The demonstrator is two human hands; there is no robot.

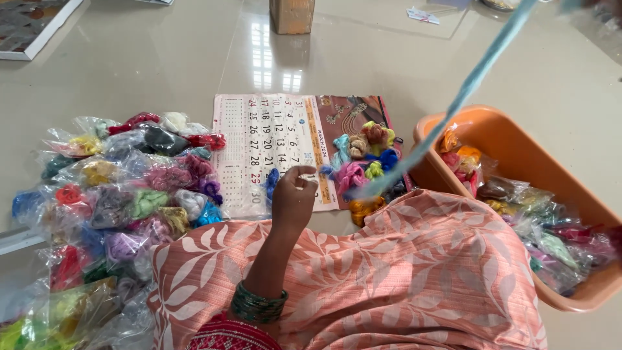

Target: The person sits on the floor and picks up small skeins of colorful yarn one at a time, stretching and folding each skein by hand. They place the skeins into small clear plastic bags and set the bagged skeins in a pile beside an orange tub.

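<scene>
My left hand [291, 194] is raised over my knee, fingers curled in, with nothing visible between them; green bangles [258, 304] circle the wrist. A light-blue strand of thread [453, 104] runs taut from the small heap of loose coloured thread skeins [363, 159] by my knee up to the top right, where it leaves the picture. My right hand is out of view. The skeins lie on a calendar sheet [272, 149] spread on the floor just beyond my left hand.
Many clear plastic packets of coloured thread [123, 194] are heaped on the floor at the left. An orange plastic tub [512, 139] at the right holds more packets. A wooden block [291, 16] stands at the back. My lap is covered in peach leaf-print cloth [402, 272].
</scene>
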